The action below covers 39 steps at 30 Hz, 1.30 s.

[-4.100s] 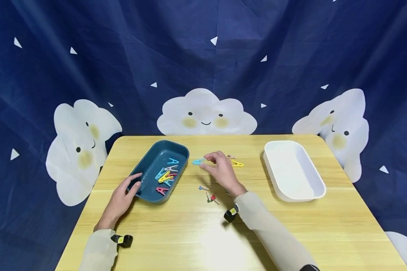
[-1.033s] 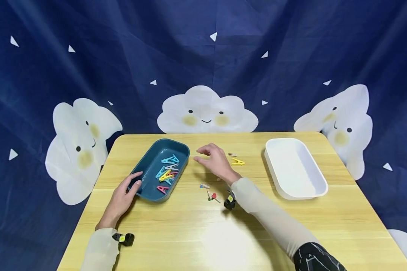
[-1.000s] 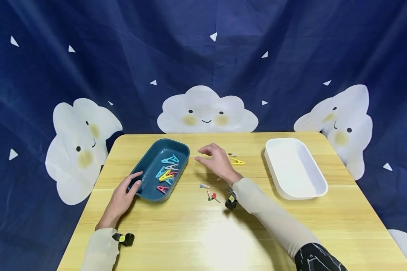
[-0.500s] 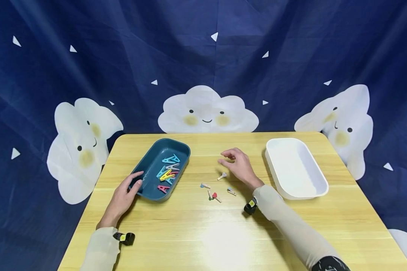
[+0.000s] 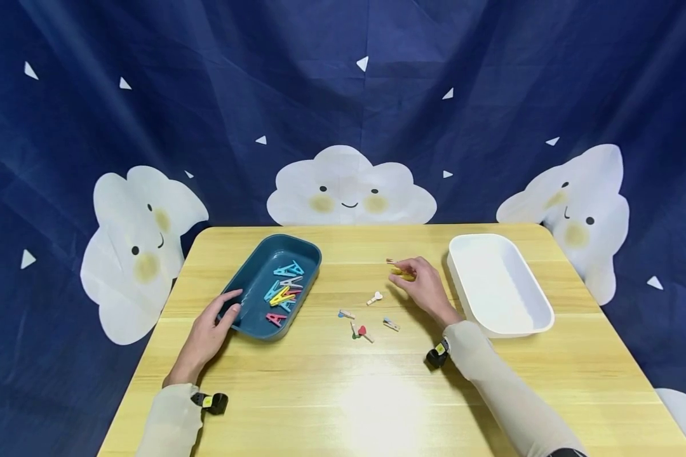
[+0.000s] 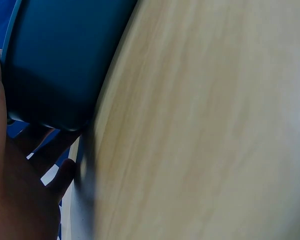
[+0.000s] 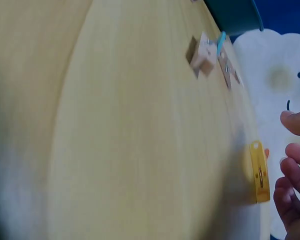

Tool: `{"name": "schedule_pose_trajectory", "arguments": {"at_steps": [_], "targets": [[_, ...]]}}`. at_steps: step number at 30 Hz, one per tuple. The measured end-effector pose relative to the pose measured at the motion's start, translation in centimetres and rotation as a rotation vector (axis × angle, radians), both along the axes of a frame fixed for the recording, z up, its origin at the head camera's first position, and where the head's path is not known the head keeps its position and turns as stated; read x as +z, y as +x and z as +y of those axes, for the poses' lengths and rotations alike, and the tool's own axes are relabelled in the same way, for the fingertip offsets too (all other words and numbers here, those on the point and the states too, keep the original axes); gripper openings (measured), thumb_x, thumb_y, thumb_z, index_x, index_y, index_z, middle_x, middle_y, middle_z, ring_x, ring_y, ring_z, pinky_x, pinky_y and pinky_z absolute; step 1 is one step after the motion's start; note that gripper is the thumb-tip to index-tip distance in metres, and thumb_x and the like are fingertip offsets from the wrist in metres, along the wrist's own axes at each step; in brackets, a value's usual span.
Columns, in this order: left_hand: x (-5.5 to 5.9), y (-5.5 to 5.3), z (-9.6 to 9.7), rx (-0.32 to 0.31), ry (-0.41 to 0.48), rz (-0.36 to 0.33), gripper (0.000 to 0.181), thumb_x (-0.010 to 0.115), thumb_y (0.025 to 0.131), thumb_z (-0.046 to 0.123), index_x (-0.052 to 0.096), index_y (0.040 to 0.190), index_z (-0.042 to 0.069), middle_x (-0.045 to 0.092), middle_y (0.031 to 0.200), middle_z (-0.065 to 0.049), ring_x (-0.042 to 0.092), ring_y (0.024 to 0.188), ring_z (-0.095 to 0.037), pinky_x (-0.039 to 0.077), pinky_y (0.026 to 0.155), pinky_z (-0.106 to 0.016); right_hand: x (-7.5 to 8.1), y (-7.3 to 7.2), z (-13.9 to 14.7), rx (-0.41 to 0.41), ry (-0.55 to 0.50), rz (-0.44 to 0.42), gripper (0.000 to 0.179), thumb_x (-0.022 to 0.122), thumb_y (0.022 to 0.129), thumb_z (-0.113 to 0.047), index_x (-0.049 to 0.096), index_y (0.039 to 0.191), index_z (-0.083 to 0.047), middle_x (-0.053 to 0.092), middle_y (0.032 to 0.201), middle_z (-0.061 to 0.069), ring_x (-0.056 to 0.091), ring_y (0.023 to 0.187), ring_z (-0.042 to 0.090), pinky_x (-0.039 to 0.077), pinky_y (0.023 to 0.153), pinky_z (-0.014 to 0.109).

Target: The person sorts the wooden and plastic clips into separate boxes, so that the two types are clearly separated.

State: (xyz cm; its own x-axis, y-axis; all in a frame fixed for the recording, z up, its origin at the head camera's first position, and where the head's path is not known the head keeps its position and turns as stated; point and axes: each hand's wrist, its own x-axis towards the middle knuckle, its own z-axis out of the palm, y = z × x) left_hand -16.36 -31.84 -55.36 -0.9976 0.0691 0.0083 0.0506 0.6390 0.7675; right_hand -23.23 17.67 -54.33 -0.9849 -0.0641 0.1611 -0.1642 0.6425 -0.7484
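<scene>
My left hand [image 5: 206, 331] grips the near-left rim of a dark blue tray [image 5: 253, 306], its fingers over the edge. Inside that tray lies a loose pile of plastic clothespins [image 5: 286, 292] in blue, yellow, red and grey. Over the table my right hand [image 5: 427, 291] is at a yellow clothespin [image 5: 403, 274], thumb and fingers on either side of it. In the right wrist view, the fingertips stand apart from the yellow clothespin [image 7: 260, 172]. Just beyond the hand is a small reddish peg [image 5: 390, 261], partly hidden.
Several small wooden pegs with heart tips lie mid-table, among them a white one [image 5: 374, 298], a blue one [image 5: 391, 324] and a red one [image 5: 365, 333]. A white tray [image 5: 500, 289] stands on the right. Behind the table [image 5: 297, 393] hangs a dark blue cloud-print cloth [image 5: 343, 76].
A light-blue clothespin, earlier in my right hand, now lies in the dark blue tray. My right hand has moved right to the yellow clothespin. The left hand stays put.
</scene>
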Motion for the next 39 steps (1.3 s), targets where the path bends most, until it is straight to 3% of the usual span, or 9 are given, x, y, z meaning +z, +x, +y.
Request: {"name": "schedule_pose_trajectory", "arguments": {"at_steps": [15,24,32,39], "targets": [[0.3,0.0,0.1,0.002,0.015,-0.014,0.053,0.049,0.117,0.044,0.051,0.162,0.016,0.041,0.172,-0.022,0.033,0.161,-0.049,0.028,0.127,-0.074,-1.1,0.4,2.3,-0.098,0.026,-0.014,0.040,0.087,0.095,-0.023,0.077,0.128,-0.002,0.071,0.114,0.017,0.067,0.103,0.031,0.054,0.093,0.044],[0.3,0.1,0.1,0.007,0.016,-0.018,0.053,0.050,0.117,0.045,0.051,0.162,0.017,0.041,0.172,-0.022,0.033,0.161,-0.049,0.028,0.127,-0.073,-1.2,0.2,2.7,-0.089,0.049,-0.051,0.036,0.085,0.096,-0.019,0.078,0.126,-0.002,0.071,0.114,0.017,0.066,0.103,0.031,0.053,0.091,0.043],[0.3,0.1,0.1,0.009,0.019,-0.024,0.053,0.050,0.117,0.046,0.051,0.162,0.018,0.040,0.172,-0.021,0.032,0.162,-0.049,0.028,0.127,-0.074,-1.5,-0.1,2.5,-0.086,0.075,-0.045,0.022,0.084,0.097,-0.017,0.080,0.114,-0.005,0.072,0.106,0.014,0.068,0.097,0.030,0.054,0.087,0.040],[0.3,0.1,0.2,0.009,0.020,-0.019,0.053,0.050,0.117,0.045,0.052,0.162,0.018,0.041,0.172,-0.021,0.033,0.162,-0.049,0.028,0.127,-0.073,-1.4,0.1,2.3,-0.090,0.058,-0.033,0.020,0.085,0.096,-0.016,0.080,0.111,-0.004,0.072,0.104,0.014,0.068,0.096,0.029,0.053,0.085,0.038]]}}
